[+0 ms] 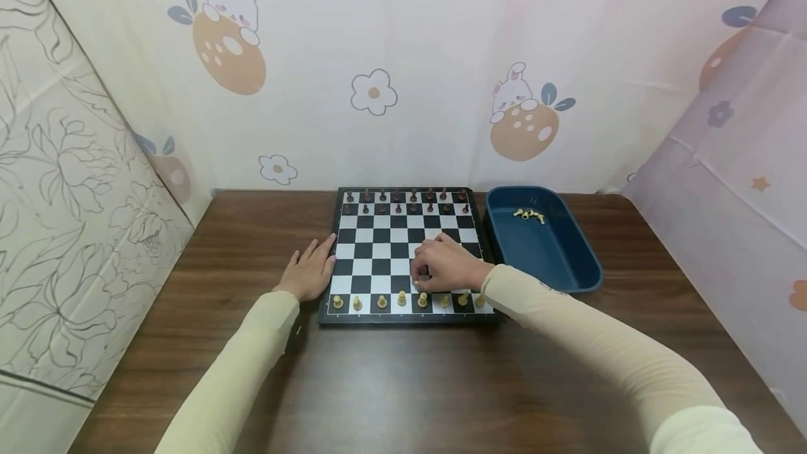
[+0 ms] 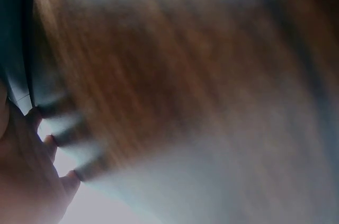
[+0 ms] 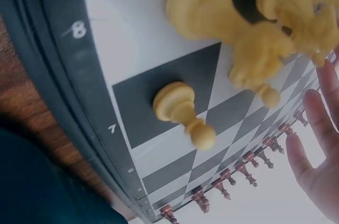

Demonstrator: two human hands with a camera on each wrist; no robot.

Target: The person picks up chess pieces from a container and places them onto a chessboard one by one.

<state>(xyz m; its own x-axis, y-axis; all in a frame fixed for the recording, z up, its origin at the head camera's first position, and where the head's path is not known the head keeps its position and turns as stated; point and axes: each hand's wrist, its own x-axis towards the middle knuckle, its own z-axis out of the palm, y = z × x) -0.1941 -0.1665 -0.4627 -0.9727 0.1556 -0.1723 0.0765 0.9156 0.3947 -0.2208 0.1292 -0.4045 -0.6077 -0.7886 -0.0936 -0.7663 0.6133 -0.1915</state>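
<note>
A black-and-white chessboard (image 1: 381, 249) lies on the table. My right hand (image 1: 444, 263) is over its near right part, thumb and fingertips together around a small pale yellow chess piece (image 1: 416, 284), mostly hidden. Along the near edge stands a row of pale yellow pieces (image 1: 402, 298). In the right wrist view, a pale pawn (image 3: 177, 107) stands on a dark square beside the "7", with a larger piece (image 3: 198, 9) behind it; the right hand (image 3: 320, 150) shows at the right. My left hand (image 1: 309, 270) lies with fingers spread, fingertips at the board's left edge.
A blue tray (image 1: 583, 258) with several pale pieces (image 1: 529, 215) inside stands against the board's right side. Dark red pieces (image 1: 413, 196) fill the two far rows. A patterned curtain (image 1: 429, 139) hangs behind the brown wooden table (image 1: 403, 384).
</note>
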